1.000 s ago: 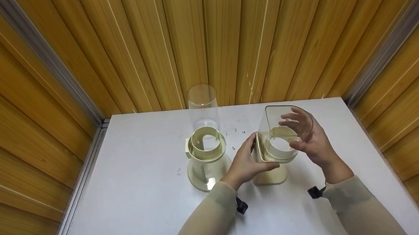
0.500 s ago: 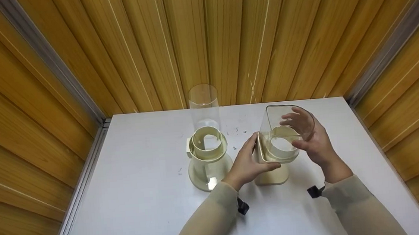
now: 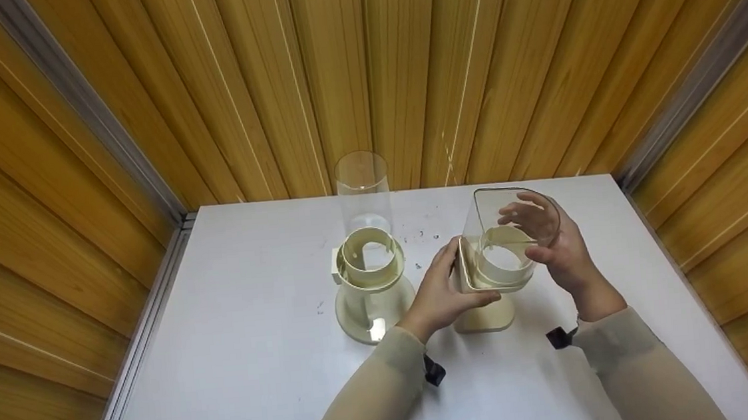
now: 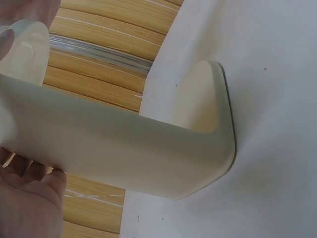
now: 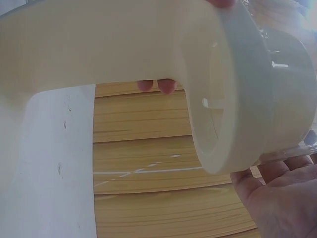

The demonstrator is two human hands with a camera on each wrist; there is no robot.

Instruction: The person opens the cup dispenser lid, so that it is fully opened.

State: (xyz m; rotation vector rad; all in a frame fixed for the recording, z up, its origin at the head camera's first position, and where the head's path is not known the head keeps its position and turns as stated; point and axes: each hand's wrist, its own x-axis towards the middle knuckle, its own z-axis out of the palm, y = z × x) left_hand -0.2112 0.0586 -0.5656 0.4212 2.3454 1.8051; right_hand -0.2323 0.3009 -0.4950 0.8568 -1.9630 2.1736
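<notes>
A: Surroundings?
B: Wood-look panels (image 3: 336, 73) are rising behind the white table (image 3: 245, 353). A round-footed stand (image 3: 373, 280) is standing just left of the work; a clear cylinder (image 3: 364, 201) is showing beyond its ring.

A: And the piece being handled?
B: Cream stand (image 4: 119, 144), right of the other, foot seemingly resting on the table. Its clear cover (image 3: 491, 214) is rising above the collar.

A: Hands?
B: Both forearms are reaching in from the near side. Left hand (image 3: 441, 295) is gripping the stand below the collar, thumb lying along the front, fingers wrapping behind. Right hand (image 3: 557, 242) is cupping the cover's curved side, thumb and fingers bent loosely round it.

A: Unclear?
B: The left hand is hiding much of the column. The cover's lower edge is blurring into the collar; can't tell how it's sitting.
</notes>
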